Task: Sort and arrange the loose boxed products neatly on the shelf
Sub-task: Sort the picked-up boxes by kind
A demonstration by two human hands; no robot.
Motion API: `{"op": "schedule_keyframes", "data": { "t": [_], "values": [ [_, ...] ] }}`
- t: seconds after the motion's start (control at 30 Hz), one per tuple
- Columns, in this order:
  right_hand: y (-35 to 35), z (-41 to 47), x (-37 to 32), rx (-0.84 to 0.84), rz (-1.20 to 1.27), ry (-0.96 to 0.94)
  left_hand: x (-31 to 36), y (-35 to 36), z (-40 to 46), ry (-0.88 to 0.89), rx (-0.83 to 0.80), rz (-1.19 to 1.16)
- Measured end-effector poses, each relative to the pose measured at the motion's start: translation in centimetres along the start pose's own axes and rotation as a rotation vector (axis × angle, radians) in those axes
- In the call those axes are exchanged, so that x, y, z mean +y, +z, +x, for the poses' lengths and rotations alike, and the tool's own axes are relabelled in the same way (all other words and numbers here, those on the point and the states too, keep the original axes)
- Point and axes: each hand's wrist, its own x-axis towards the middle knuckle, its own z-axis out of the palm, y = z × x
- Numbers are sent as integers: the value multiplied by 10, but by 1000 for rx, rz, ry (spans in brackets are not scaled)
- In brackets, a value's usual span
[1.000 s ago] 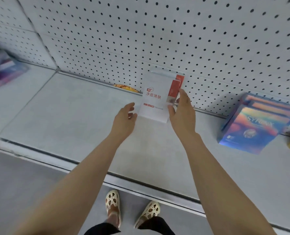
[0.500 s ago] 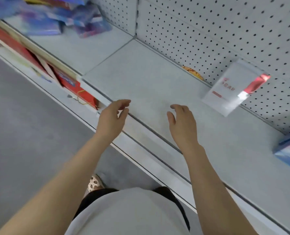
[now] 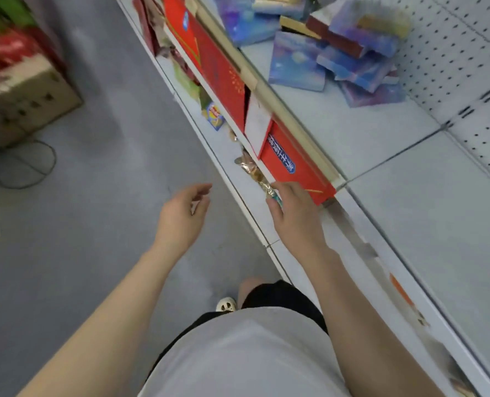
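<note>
Your left hand (image 3: 180, 216) and right hand (image 3: 295, 216) hung slack and empty by the shelf (image 3: 352, 133) edge, while the loose boxes (image 3: 338, 50) lay heaped further along, where a hasty grab risked toppling them

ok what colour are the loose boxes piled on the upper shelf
Mostly blue and purple, galaxy-like print, on the loose boxes; the head view, the only one, shows it.
</note>
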Motion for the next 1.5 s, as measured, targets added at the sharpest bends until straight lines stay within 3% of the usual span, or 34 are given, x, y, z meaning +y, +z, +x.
{"op": "schedule_keyframes", "data": {
  "t": [0.2,0.4,0.73,0.9,1.2,1.37,1.5],
  "values": [
    [54,125,-47,-53,-9,-120,-42,-57,92,-132,107,-15],
    [94,282,-87,-59,53,-174,-63,-112,229,-143,152,64],
    [96,537,-130,111,15,-139,-40,-183,478,14,106,173],
    [98,642,-120,220,-63,-23,-45,-197,616,163,38,181],
    [73,818,-102,369,-112,367,-11,-206,846,505,-187,276],
    [73,865,-81,335,-7,644,28,-180,928,673,-262,324],
    [84,895,-75,301,106,779,51,-150,983,676,-289,397]
  ]
}}
